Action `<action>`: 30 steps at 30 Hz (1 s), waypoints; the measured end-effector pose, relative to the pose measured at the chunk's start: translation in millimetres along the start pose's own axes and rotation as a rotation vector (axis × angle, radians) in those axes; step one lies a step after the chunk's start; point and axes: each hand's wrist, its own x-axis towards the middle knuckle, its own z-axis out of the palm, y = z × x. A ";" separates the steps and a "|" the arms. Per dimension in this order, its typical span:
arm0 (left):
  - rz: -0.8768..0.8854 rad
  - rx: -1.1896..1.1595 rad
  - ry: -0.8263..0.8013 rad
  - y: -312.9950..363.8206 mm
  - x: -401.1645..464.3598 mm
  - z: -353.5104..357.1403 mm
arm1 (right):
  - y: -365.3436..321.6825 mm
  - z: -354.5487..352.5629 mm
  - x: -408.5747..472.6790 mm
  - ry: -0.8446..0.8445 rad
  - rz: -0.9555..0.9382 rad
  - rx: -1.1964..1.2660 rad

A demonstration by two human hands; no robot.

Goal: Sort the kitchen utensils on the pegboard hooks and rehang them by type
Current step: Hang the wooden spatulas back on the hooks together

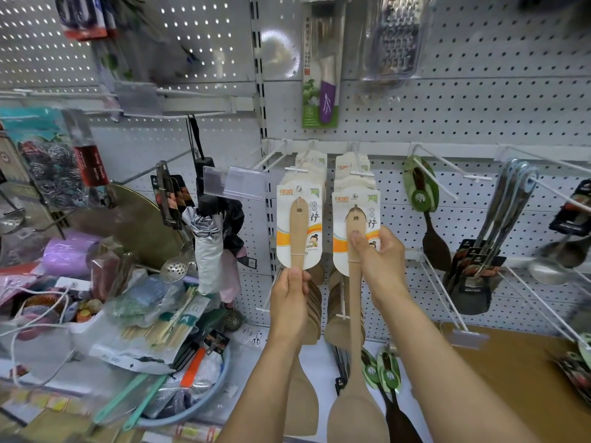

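Observation:
Two rows of carded wooden utensils hang side by side on white pegboard hooks. My left hand [292, 298] grips the handle of a wooden spatula [298, 231] at the front of the left hook; its blade [300, 398] hangs below my wrist. My right hand [379, 257] pinches the handle and card of a wooden spoon [355, 314] at the front of the right hook, thumb pressed on the handle. The spoon's bowl [356, 414] hangs low near the shelf. More wooden pieces hang behind both.
A dark spatula with a green card [420, 190] and metal ladles [511, 206] hang to the right. Two green-carded dark spatulas [383, 375] lie on the shelf below. Folded umbrellas [209, 238], skimmers and a cluttered pile of goods fill the left. Long bare hooks [447, 289] jut out at right.

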 end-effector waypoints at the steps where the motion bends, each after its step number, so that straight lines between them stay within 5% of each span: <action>1: -0.006 -0.002 0.001 -0.4 0.8 0.3 | -0.3 0.4 -0.5 0.008 0.002 0.008; 30: -0.024 -0.015 -0.065 -6.4 28.3 8.1 | 10.5 3.6 21.4 0.020 0.055 -0.071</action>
